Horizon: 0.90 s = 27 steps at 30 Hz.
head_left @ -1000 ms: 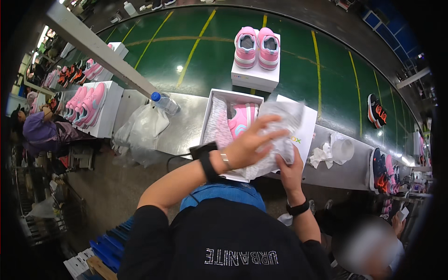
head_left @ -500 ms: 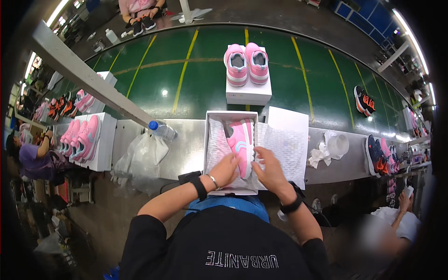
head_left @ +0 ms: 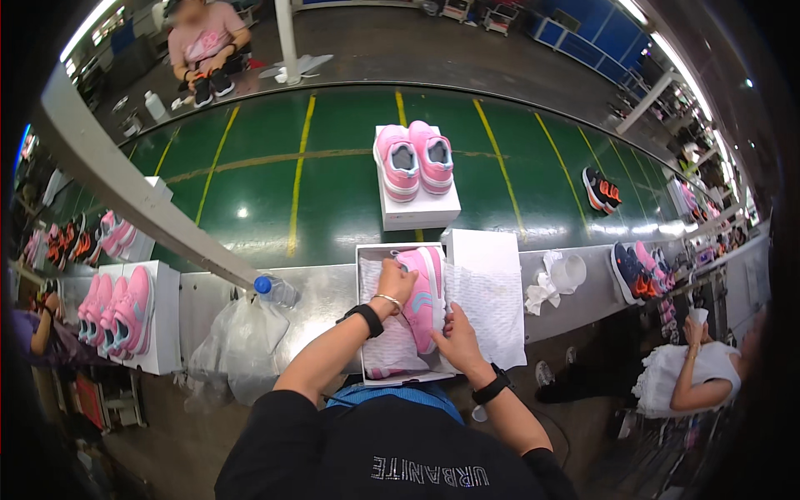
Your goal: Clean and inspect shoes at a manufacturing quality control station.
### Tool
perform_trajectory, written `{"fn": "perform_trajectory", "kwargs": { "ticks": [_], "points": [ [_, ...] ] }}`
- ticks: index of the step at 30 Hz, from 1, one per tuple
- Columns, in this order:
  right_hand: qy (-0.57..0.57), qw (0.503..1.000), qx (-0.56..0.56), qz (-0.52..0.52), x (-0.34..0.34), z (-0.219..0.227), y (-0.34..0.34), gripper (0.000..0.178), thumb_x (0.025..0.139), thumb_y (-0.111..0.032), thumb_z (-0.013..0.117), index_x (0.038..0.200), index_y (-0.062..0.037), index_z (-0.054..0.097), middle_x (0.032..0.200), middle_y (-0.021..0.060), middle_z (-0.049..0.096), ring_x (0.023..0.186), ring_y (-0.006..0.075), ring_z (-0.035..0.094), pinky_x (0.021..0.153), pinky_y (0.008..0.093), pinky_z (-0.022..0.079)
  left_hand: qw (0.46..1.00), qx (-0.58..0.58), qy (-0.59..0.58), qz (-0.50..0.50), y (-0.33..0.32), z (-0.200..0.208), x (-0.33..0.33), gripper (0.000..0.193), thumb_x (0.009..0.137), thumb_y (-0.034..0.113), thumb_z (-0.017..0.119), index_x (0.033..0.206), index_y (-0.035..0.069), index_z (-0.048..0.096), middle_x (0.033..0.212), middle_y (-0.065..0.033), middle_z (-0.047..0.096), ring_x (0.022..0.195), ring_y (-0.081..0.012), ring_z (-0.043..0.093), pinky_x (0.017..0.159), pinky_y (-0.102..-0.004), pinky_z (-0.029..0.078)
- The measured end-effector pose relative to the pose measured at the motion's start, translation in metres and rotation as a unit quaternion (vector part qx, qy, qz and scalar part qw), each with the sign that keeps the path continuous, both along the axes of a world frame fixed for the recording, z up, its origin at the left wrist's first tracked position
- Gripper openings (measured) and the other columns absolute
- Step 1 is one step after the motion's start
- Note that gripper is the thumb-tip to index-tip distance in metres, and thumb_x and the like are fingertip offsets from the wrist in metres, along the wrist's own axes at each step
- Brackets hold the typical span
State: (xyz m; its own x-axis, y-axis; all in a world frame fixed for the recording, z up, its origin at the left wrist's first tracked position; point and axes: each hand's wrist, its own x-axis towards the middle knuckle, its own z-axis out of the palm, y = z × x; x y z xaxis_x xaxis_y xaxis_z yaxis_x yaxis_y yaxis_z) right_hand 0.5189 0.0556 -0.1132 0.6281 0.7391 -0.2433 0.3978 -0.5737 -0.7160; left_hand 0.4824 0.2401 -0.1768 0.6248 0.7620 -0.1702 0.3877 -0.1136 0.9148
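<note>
A pink sneaker [head_left: 429, 287] with a white sole lies on its side in an open white shoebox [head_left: 361, 321] lined with patterned paper. My left hand [head_left: 397, 286] is closed on the sneaker's upper near the ankle opening, its fingers bent. At the sole by the toe end, my right hand [head_left: 461, 342] holds the edge with thumb and fingers. A little pink of another shoe [head_left: 385, 372] shows at the box's near end. To the right lies the white lid [head_left: 487, 246], partly under the spread paper [head_left: 483, 304].
Beyond the box, a pair of pink sneakers [head_left: 415, 162] stands on a closed white box [head_left: 421, 217] on the green belt [head_left: 258, 192]. A slanted metal post [head_left: 142, 200], bottle [head_left: 277, 291] and plastic bag [head_left: 237, 337] are left. Crumpled paper [head_left: 542, 287] and more shoes [head_left: 629, 271] are right.
My left hand has moved from the sneaker's toe area up to its ankle opening. My right hand has come against the sole near the toe. The view has shifted.
</note>
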Motion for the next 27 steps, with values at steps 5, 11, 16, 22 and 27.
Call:
{"fn": "perform_trajectory", "kwargs": {
  "ticks": [5,11,16,22,27],
  "points": [
    [0.16,0.973,0.148,-0.073,0.012,0.014,-0.008,0.079,0.071,-0.026,0.072,0.13,0.0026,0.029,0.116,0.0191,0.047,0.105,0.0249,0.048,0.088,0.0334,0.041,0.979,-0.13,-0.157,-0.014,0.002,0.061,-0.02,0.036,0.081,0.02,0.061,0.098,-0.007,0.044,0.062,-0.005,0.057,0.055,-0.0079,0.051,0.048,-0.0232,0.041],
    [0.501,0.812,0.29,-0.071,0.03,0.044,-0.012,0.065,0.079,-0.026,0.061,0.131,0.0007,0.031,0.123,0.0143,0.045,0.11,0.0197,0.047,0.09,0.0305,0.04,0.881,-0.359,-0.279,-0.133,0.014,0.133,-0.053,0.03,0.087,0.02,0.05,0.102,-0.006,0.056,0.095,-0.0084,0.06,0.088,-0.0141,0.056,0.081,-0.0264,0.044],
    [0.683,0.691,0.235,-0.027,0.025,0.026,-0.045,0.059,0.081,-0.032,0.054,0.124,0.006,0.037,0.117,0.0167,0.052,0.106,0.0226,0.053,0.093,0.0342,0.042,0.889,0.073,-0.079,-0.446,0.005,0.184,-0.08,0.03,0.083,0.018,0.045,0.107,0.002,0.052,0.095,-0.0181,0.058,0.09,-0.031,0.056,0.083,-0.0357,0.042],
    [0.714,0.659,0.233,-0.04,0.01,0.014,-0.052,0.062,0.081,-0.035,0.054,0.124,0.006,0.037,0.118,0.0174,0.051,0.106,0.0242,0.053,0.094,0.0352,0.04,0.809,0.089,0.035,-0.58,-0.01,0.19,-0.086,0.031,0.075,0.022,0.053,0.093,-0.003,0.049,0.083,-0.0219,0.053,0.077,-0.0359,0.053,0.069,-0.0407,0.043],
    [0.709,0.678,0.192,-0.013,0.012,0.003,-0.069,0.071,0.076,-0.038,0.058,0.127,0.0057,0.033,0.121,0.0196,0.048,0.109,0.0287,0.05,0.095,0.0394,0.039,0.814,0.032,0.025,-0.579,-0.012,0.184,-0.092,0.029,0.076,0.018,0.05,0.096,-0.004,0.049,0.086,-0.0172,0.055,0.081,-0.0257,0.054,0.07,-0.0357,0.043]
  ]
}}
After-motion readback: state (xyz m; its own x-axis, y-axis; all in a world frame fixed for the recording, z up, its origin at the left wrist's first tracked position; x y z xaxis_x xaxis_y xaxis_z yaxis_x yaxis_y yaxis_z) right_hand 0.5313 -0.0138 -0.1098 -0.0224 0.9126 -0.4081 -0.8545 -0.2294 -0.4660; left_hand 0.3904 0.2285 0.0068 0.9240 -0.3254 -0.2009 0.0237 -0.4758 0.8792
